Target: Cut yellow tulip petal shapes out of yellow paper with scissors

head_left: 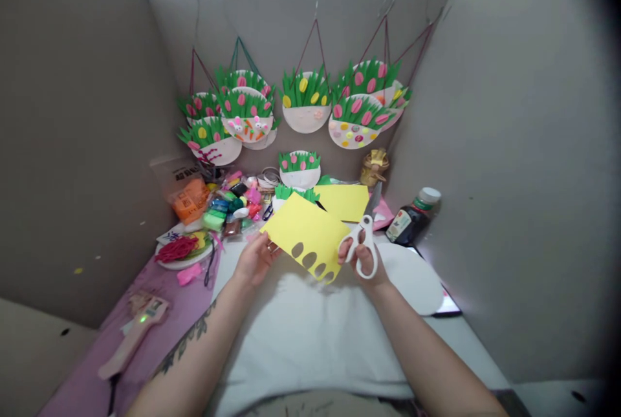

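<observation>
A yellow sheet of paper (310,226) is held up over the table, tilted, with several egg-shaped holes cut along its near edge. My left hand (255,260) pinches its left corner between thumb and fingers. White-handled scissors (365,245) rest in my right hand (372,269), their blades pointing up and away from me. The fingers of that hand also meet the sheet's right edge; whether they grip it I cannot tell. Behind lies a second yellow sheet (347,200), partly covered by the first.
Paper-plate baskets (305,116) hang on the back partition. Bagged coloured clay (228,207), a plate of red cord (179,250) and a glue gun (138,333) are on the left. To the right are a dark bottle (412,218), a white paper plate (410,278) and a twine roll (373,168).
</observation>
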A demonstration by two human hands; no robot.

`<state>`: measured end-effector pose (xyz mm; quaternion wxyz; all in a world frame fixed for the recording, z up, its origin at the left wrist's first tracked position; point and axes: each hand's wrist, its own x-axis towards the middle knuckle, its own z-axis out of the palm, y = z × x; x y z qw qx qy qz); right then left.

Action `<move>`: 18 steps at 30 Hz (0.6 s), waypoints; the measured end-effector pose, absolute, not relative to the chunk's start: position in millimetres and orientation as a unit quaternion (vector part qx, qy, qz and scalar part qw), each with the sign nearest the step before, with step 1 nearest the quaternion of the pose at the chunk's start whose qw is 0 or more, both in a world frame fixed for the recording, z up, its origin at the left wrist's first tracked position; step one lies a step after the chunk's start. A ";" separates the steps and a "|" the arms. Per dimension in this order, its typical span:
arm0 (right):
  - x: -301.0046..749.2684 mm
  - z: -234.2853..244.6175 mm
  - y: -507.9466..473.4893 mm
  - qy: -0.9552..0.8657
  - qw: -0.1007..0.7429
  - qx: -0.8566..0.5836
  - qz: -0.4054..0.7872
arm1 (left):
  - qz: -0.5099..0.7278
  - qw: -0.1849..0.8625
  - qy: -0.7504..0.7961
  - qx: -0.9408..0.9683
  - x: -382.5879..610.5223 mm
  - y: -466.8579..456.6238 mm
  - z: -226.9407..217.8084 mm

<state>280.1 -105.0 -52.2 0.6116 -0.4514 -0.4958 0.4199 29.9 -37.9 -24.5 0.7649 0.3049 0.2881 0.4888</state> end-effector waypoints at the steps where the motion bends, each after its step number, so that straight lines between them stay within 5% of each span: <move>1: 282.3 -51.2 -105.6 -0.510 0.603 -0.461 0.405 | 0.490 0.749 0.308 0.321 26.4 -34.4 -23.9; 12: 281.8 -29.9 -115.8 -0.566 0.563 -0.435 0.415 | 0.237 0.694 0.367 0.573 0.2 -26.5 -18.5; 18: 276.6 -41.3 -110.1 -0.512 0.657 -0.466 0.299 | 0.383 0.630 0.398 0.546 -1.9 -20.2 -21.8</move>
